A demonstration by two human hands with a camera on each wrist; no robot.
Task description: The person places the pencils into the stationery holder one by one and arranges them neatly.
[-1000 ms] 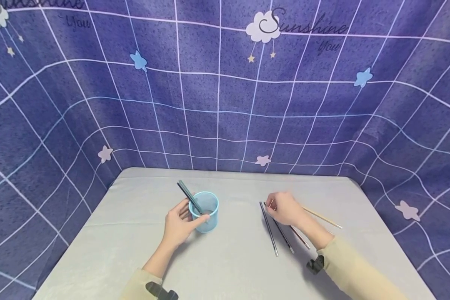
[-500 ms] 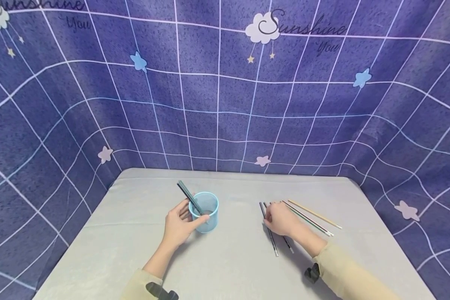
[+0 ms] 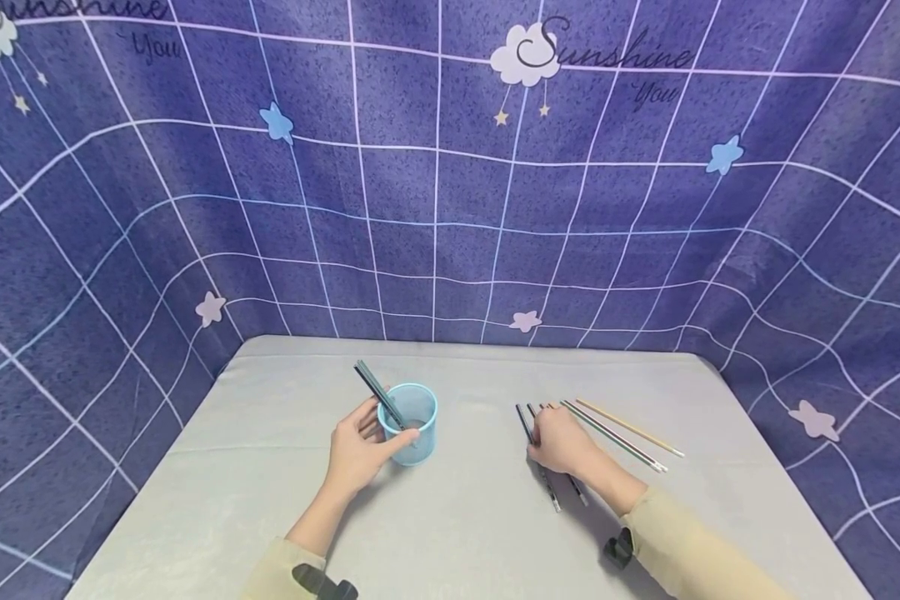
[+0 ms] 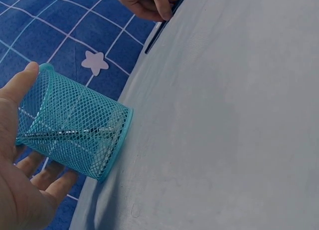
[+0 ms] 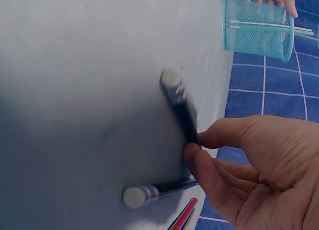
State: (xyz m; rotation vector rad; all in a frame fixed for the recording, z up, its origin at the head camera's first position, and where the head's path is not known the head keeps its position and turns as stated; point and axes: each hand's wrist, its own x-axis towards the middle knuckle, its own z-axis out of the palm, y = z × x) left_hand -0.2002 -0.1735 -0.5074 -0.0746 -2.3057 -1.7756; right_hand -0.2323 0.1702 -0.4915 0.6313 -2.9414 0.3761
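Note:
A blue mesh cup [image 3: 417,446] stands on the grey cloth, several dark pencils [image 3: 376,387] leaning in it. The left hand [image 3: 358,454] grips the cup around its side, thumb at the rim; the left wrist view shows the mesh cup [image 4: 75,125] between thumb and fingers. To the right, the right hand [image 3: 566,442] pinches a dark pencil [image 3: 523,423] between thumb and fingertips. In the right wrist view the right hand [image 5: 264,170] holds that dark pencil [image 5: 182,113] with its white end raised towards the camera; another dark pencil [image 5: 164,189] lies beside it.
Right of the right hand lie a yellow pencil [image 3: 630,427] and red and green pencils [image 3: 615,437], slanted on the cloth. A purple curtain with grid lines [image 3: 450,208] rises behind and at both sides of the grey-covered table [image 3: 270,367].
The right hand has shifted left and nearer across the pencils, uncovering the red and green ones, and now pinches the leftmost dark pencil, which has tilted slightly. The left hand and cup are still.

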